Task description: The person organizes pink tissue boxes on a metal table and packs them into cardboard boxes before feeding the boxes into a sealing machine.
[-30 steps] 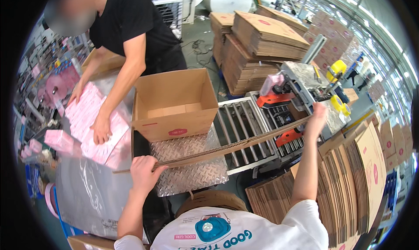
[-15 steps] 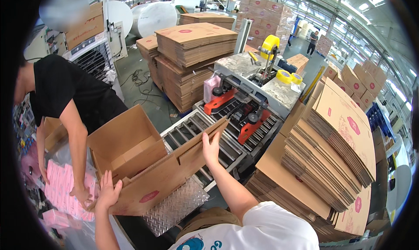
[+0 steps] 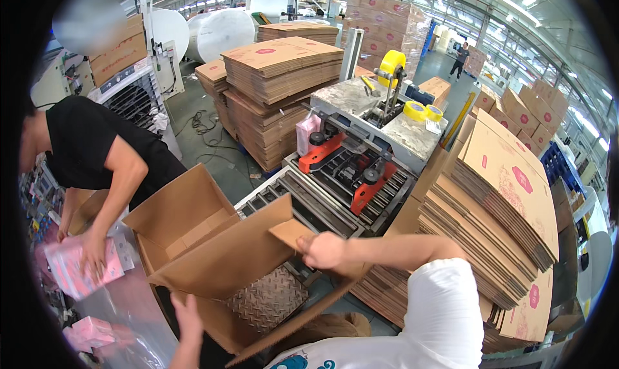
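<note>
An unfolded cardboard box [image 3: 222, 262] stands open in front of me, its walls spread apart and its bottom open over a diamond-plate metal sheet [image 3: 274, 298]. My right hand [image 3: 324, 250] is closed on a small end flap at the box's far right side. At the near left end, my left hand [image 3: 188, 317] rests against the cardboard with its fingers apart. Just beyond sits a second open carton [image 3: 184, 208]. To the left, a person in a black shirt [image 3: 97, 140] handles pink packs [image 3: 74, 266] with both hands.
A roller conveyor [image 3: 322, 195] runs ahead into a taping machine [image 3: 348, 166] with orange guides and a yellow tape roll [image 3: 391, 66]. Flat cartons are stacked at right [image 3: 483, 208] and behind at left [image 3: 277, 72]. Cables [image 3: 203, 124] lie on the floor.
The flattened box has opened out into a four-sided shape. My right hand moved from its far edge onto a flap; my left hand shifted nearer. The other person lifted pink packs leftward.
</note>
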A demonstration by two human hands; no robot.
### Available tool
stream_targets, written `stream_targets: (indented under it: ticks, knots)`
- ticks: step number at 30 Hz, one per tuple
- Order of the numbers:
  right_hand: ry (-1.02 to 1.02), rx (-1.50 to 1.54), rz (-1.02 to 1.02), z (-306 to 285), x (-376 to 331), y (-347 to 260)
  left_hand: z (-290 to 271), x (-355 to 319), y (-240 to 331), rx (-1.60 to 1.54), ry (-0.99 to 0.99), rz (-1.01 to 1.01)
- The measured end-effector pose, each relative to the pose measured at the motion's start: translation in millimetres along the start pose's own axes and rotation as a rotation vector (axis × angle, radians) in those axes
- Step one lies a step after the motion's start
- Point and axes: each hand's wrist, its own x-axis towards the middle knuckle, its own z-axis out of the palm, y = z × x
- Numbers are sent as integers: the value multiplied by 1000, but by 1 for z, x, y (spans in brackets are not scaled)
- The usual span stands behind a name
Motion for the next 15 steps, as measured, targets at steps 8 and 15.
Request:
stream_targets:
  ticks: [8,15]
  knots:
    - [-1091,120,-258,-11,-7,-40,91,-20,-40,673,-411,232]
    - [212,-163,-238,63,13,11,31,69,96,466,469,990]
